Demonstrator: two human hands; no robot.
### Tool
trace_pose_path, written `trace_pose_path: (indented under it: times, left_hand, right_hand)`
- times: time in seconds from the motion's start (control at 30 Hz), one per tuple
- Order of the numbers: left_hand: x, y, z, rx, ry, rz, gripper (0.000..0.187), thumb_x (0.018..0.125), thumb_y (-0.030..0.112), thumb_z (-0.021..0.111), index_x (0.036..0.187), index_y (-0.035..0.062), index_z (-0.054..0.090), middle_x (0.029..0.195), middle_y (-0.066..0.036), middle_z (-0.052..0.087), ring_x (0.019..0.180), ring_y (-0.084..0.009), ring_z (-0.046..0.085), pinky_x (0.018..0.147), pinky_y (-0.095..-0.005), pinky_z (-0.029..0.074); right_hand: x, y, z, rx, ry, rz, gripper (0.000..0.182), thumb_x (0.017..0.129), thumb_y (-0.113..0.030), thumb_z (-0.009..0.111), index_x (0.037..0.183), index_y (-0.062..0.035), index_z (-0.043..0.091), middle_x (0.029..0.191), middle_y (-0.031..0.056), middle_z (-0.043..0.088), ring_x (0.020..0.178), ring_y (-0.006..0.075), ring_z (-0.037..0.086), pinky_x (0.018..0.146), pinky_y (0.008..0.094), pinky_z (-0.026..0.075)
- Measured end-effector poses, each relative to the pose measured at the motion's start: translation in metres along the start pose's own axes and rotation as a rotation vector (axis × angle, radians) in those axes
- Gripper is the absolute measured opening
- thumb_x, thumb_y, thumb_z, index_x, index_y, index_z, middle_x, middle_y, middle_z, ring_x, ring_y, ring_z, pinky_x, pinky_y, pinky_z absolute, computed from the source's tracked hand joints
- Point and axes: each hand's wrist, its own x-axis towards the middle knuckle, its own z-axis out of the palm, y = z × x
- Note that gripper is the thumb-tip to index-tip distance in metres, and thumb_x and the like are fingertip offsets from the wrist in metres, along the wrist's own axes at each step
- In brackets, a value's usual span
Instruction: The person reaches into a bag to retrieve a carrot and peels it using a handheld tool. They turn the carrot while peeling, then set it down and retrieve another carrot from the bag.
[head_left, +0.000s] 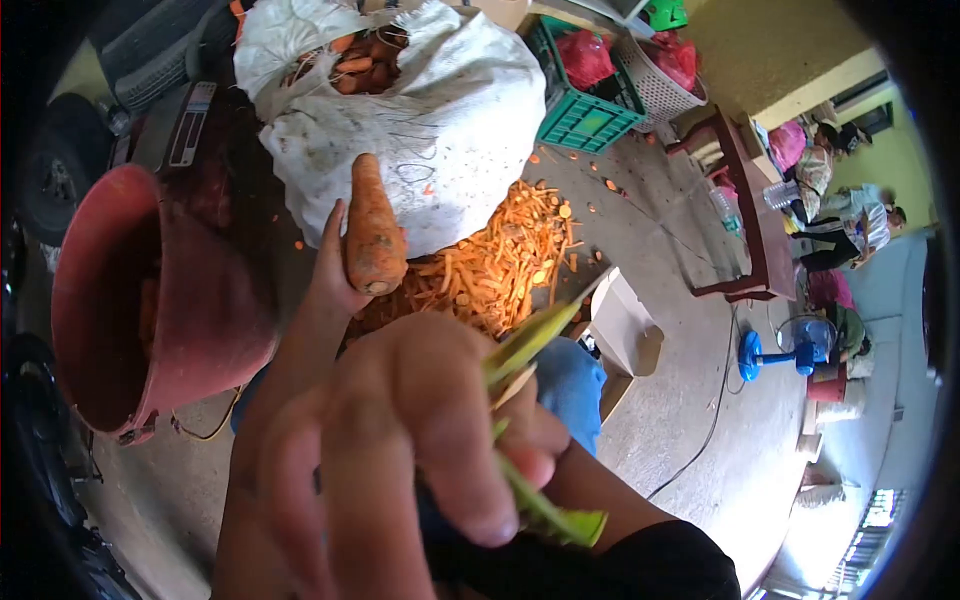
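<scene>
My left hand (333, 268) is closed around a large carrot (374, 222), held upright with its thin end up. The carrot's skin looks rough, with dark marks near the thick end. Close to the camera, my right hand (400, 440) is large and blurred, its fingers curled around a yellow-green peeler (535, 335). Parts of the peeler stick out to the right, and the fingers hide its middle. The peeler is apart from the carrot. Behind the carrot lies a pile of orange carrot peelings (500, 260), beside a white sack (420, 150) with carrots (365, 62) showing in its torn opening.
On the left stands a red tub (215, 320) near a scale (192, 125). An open cardboard box (625, 335) lies right of my knee. A green crate (585, 95) and a white basket (655, 85) stand behind. Farther right are a wooden table (745, 210), a blue fan (775, 358) and several people.
</scene>
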Motion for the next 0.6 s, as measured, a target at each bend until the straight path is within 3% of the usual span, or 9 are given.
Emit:
trace_pose_path:
  times: [0.13, 0.3, 0.43, 0.6]
  left_hand:
    - [-0.016, -0.014, 0.014, 0.038, -0.266, 0.071, 0.031, 0.082, 0.028, 0.044, 0.098, 0.0013, 0.047, 0.091, -0.014, 0.053, 0.081, -0.0186, 0.053, 0.068, -0.0295, 0.045]
    - [-0.003, 0.001, 0.0, 0.078, -0.003, 0.019, 0.053, 0.079, 0.048, 0.039, 0.106, 0.002, 0.04, 0.087, -0.012, 0.052, 0.079, -0.0213, 0.053, 0.073, -0.0328, 0.045]
    - [0.015, 0.002, -0.018, -0.009, -0.029, 0.009, 0.055, 0.078, 0.05, 0.041, 0.108, 0.0033, 0.04, 0.093, -0.012, 0.049, 0.088, -0.0247, 0.05, 0.076, -0.037, 0.043]
    - [0.018, 0.006, -0.021, 0.045, -0.032, 0.007, 0.055, 0.078, 0.05, 0.041, 0.108, 0.0038, 0.04, 0.093, -0.013, 0.049, 0.088, -0.0246, 0.05, 0.075, -0.037, 0.043]
  right_hand:
    - [0.002, 0.012, -0.002, 0.07, -0.022, 0.008, 0.029, 0.085, -0.034, 0.034, 0.071, -0.0104, 0.044, 0.061, 0.0036, 0.043, 0.057, 0.0159, 0.041, 0.052, 0.0287, 0.037]
    - [0.002, 0.005, 0.002, 0.059, -0.004, 0.004, 0.028, 0.085, -0.033, 0.035, 0.072, -0.0101, 0.044, 0.062, 0.0037, 0.043, 0.057, 0.0158, 0.041, 0.052, 0.0285, 0.037]
    - [0.004, 0.009, -0.001, 0.061, 0.004, 0.004, 0.028, 0.084, -0.033, 0.036, 0.072, -0.0098, 0.045, 0.062, 0.0037, 0.044, 0.058, 0.0157, 0.041, 0.053, 0.0283, 0.037]
    - [0.008, 0.009, -0.007, 0.068, 0.012, 0.007, 0.027, 0.084, -0.032, 0.037, 0.072, -0.0095, 0.045, 0.063, 0.0038, 0.044, 0.058, 0.0155, 0.042, 0.053, 0.0281, 0.037]
